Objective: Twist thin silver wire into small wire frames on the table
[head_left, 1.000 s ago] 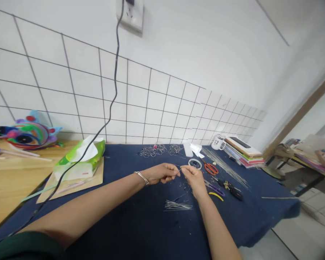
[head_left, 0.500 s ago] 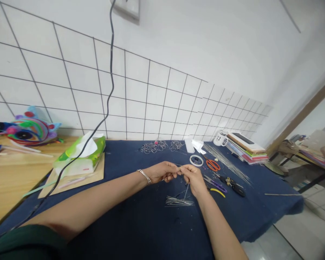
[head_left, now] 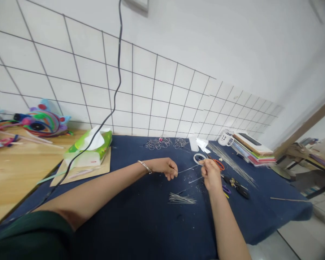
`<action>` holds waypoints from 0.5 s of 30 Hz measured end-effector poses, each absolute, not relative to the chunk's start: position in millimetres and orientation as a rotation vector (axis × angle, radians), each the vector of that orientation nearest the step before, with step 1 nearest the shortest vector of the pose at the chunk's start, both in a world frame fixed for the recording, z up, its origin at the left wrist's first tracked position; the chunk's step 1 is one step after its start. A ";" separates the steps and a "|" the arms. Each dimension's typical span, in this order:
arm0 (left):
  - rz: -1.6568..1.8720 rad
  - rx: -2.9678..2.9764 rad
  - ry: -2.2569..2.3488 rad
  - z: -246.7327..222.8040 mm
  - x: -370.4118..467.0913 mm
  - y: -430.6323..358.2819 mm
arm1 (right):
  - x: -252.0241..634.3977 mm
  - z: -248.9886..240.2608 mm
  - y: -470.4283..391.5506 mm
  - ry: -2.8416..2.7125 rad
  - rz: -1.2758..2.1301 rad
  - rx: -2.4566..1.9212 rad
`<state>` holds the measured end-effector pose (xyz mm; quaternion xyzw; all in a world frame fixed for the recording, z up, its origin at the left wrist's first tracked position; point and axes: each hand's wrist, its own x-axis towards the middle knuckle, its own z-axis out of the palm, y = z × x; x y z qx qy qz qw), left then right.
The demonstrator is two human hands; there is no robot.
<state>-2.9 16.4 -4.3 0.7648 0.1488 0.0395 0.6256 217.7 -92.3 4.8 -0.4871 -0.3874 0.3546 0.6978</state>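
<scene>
My left hand point(head_left: 165, 168), with a silver bangle at the wrist, is closed in a pinch on a thin metal wire point(head_left: 188, 169). The wire stretches from its fingertips toward my right hand point(head_left: 211, 175), whose fingers are also pinched together. Another thin wire end point(head_left: 195, 180) sticks out to the left from the right hand; whether the two pieces join is hidden by the fingers. Below the hands, a small pile of short cut wires point(head_left: 182, 198) lies on the dark blue cloth point(head_left: 146, 224).
Behind the right hand are a white ring-shaped roll point(head_left: 199, 159), orange-handled scissors point(head_left: 219, 164) and long wires point(head_left: 233, 162). Black-handled pliers point(head_left: 239, 187) lie to the right. Tangled wire loops point(head_left: 158, 143) sit near the wall. A tissue pack point(head_left: 104, 144) and hanging black cable point(head_left: 116, 97) are left.
My hands, together half a second ago, have drawn apart; the right one has moved right and slightly up. Wire now shows between them. The whole view has shifted slightly.
</scene>
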 end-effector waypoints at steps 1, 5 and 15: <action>0.079 1.797 0.316 -6.4 -4.0 19.2 | 224.3 4.0 -91.3 -0.839 0.774 -1.076; 0.060 1.873 0.276 -13.7 -5.9 26.5 | 248.3 0.4 -89.1 -0.747 0.728 -1.055; 0.237 2.090 0.315 -15.2 0.2 34.2 | 287.8 3.6 -96.5 -0.586 0.681 -0.968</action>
